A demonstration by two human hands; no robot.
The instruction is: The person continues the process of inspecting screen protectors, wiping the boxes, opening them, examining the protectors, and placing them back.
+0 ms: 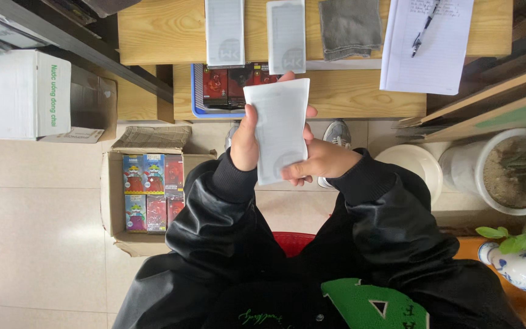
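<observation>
Gripping a flat white packet [278, 131] upright between them, your left hand [246, 143] clamps its left edge with fingers wrapped behind, while your right hand [319, 159] pinches its lower right corner. The packet sits above your lap, just near of the wooden desk [360, 94], where two similar packets [225, 30] lie at the far side beside a grey cloth [349, 25] and a sheet with a pen [424, 27]. This reads as an inspection step; setting it down would likely require freeing one hand first.
</observation>
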